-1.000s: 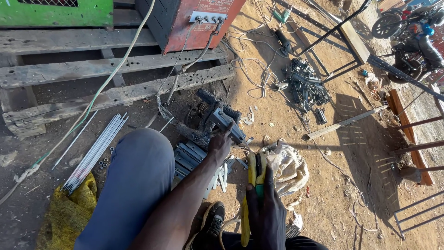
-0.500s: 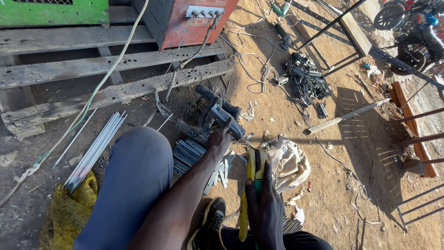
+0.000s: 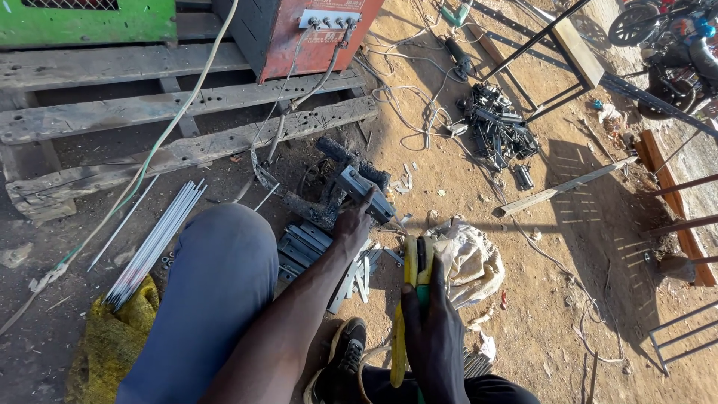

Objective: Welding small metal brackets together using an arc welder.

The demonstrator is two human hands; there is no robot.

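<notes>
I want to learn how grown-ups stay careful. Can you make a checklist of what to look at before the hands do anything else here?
1. Left hand touching the small grey metal piece on the blackened jig: ok, fingers rest on it.
2. Right hand gripping the yellow-handled tool: ok, wrapped round the handles.
3. Tool tip placement: cannot tell, the tip is hidden near the cloth rag.
4. Gloves on the hands: not ok, both are bare.
5. Cables away from the work: ok, they trail on the dirt behind the jig.
6. Welding rods out of the way: ok, lying beside the left knee.
</notes>
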